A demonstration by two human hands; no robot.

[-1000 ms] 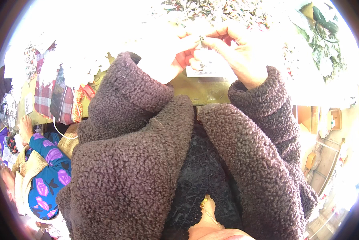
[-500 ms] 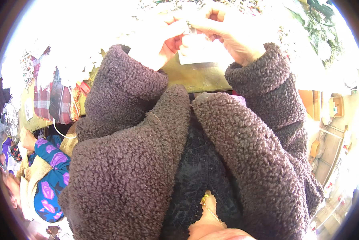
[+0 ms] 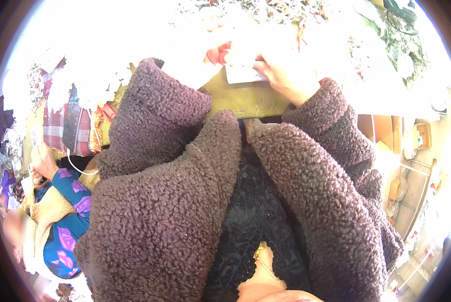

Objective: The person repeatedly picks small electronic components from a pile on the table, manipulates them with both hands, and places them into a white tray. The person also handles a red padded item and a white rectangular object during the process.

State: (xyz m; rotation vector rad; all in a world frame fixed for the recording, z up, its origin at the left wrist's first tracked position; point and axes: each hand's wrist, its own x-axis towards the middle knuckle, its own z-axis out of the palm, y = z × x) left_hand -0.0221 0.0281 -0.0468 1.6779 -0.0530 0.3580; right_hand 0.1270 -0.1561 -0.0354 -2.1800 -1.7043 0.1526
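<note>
Strong glare washes out much of my left hand [image 3: 211, 63]. Its curled, reddish fingers still show beside the far left corner of a white, shallow box-like container [image 3: 244, 75], but whatever they hold is lost in the brightness. Over the right end of that container is my right hand [image 3: 282, 76]. Its fingers point left and down, drawn together at the container's edge, and nothing can be made out between them. The container lies on a yellowish table [image 3: 245, 99] in front of me. Fluffy brown sleeves cover both my forearms.
Dried-looking leafy scraps [image 3: 286, 10] spread along the far side. Green foliage [image 3: 404, 58] lies far right. At left are a plaid cloth [image 3: 54, 126], a dark flat device [image 3: 70, 133] with a white cable, and a co-worker's hand [image 3: 45, 162] and flowered sleeve [image 3: 74, 189]. A cardboard box [image 3: 386, 132] stands right.
My hands were together above the white container; now they are apart. The right hand has come down and nearer, to the container's edge. The left stays about there. The co-worker's arm has risen.
</note>
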